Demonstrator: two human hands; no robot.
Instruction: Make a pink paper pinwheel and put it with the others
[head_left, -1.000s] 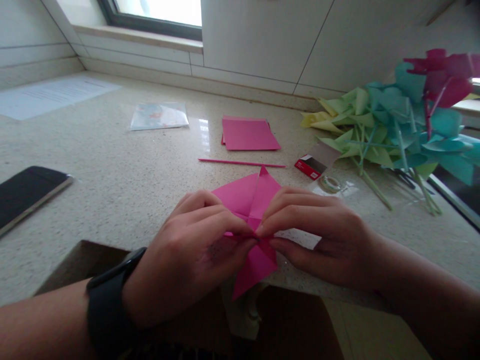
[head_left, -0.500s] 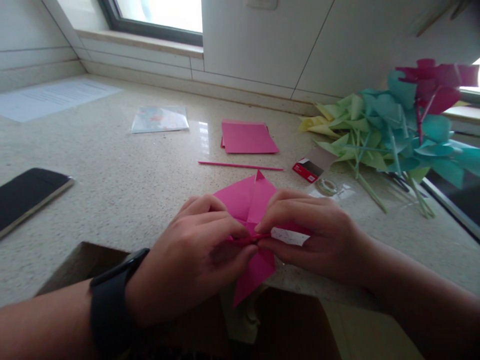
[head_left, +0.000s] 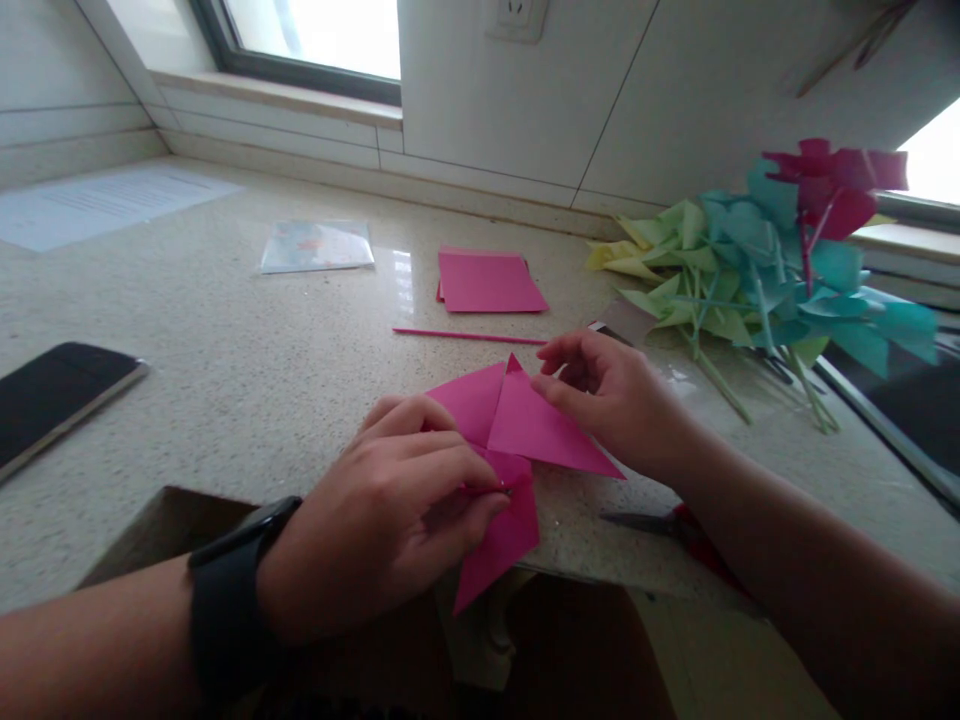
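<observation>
A pink folded paper flower (head_left: 551, 430) with pointed petals lies at the counter's front edge, one tip hanging over it. My left hand (head_left: 405, 500), with a black watch on the wrist, pinches the flower near its middle between thumb and index finger. My fingers hide part of the folds there. Just above the right petal is my right hand (head_left: 611, 395), its fingers loosely curled, thumb and index apart, with nothing seen between them. Behind the flower lies a thin pink paper stick (head_left: 465, 336), and beyond that a stack of pink paper sheets (head_left: 491, 282).
Scissors (head_left: 682, 525) with red handles lie partly under my right forearm. Paper flowers (head_left: 780, 260) in green, teal and pink fill the back right. A clear packet (head_left: 317, 247), a printed sheet (head_left: 112, 200) and a dark phone-like object (head_left: 64, 400) lie on the left.
My right hand has let go of the flower's middle and moved up and right, uncovering the right petal and the scissors. My left hand keeps its pinch. The view has shifted slightly.
</observation>
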